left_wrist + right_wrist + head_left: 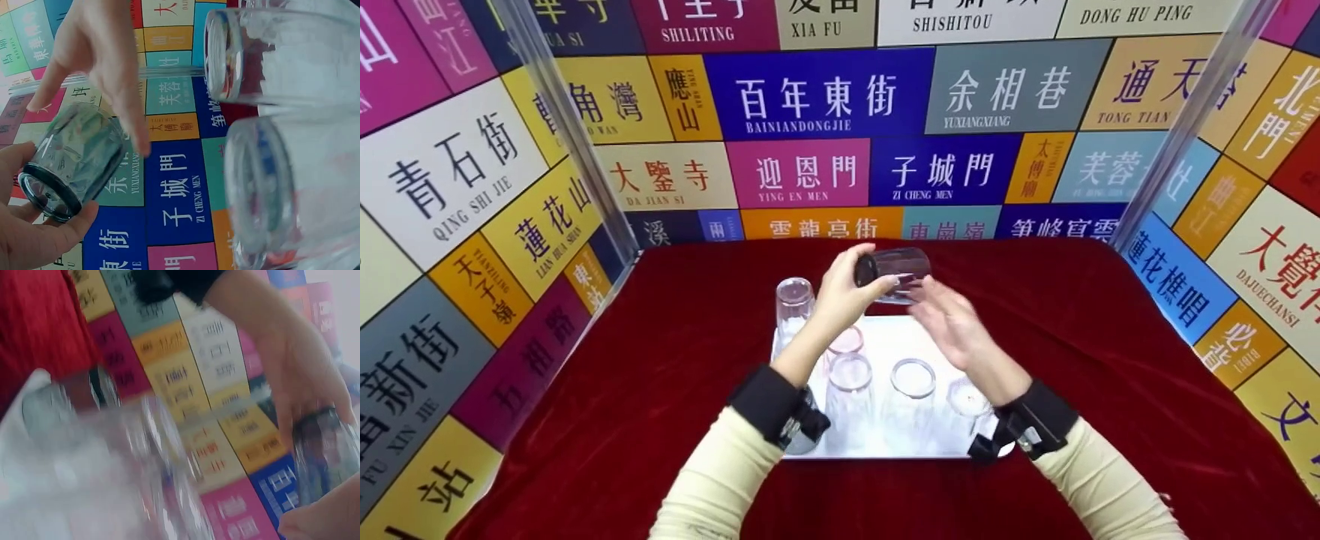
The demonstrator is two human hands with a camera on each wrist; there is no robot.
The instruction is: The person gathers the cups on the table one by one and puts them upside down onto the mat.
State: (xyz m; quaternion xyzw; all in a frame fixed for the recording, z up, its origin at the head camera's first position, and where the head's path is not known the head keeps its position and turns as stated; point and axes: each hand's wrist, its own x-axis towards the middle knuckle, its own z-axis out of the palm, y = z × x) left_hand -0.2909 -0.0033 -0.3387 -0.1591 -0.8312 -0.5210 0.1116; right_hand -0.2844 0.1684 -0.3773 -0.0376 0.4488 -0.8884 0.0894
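Above the far edge of a white tray, my left hand (840, 292) grips a dark-tinted drinking glass (906, 264) around its thick-bottomed end. The glass lies nearly sideways, its other end toward the right. In the left wrist view, the thumb and fingers of the left hand (42, 239) curl round the dark base of the glass (79, 154). My right hand (952, 326) is beside the glass's far end, fingers extended and slightly blurred. From the left wrist, the right hand (98, 56) appears with thumb and fingers spread over that end.
On the white tray (877, 327) below my hands stand several clear glasses, among them a tall one (795, 300) at the back left and one (913, 379) near the middle. A darker glass (804, 442) is partly hidden under my left wrist. Red cloth (697, 322) surrounds the tray; sign-printed panels (825, 94) stand behind.
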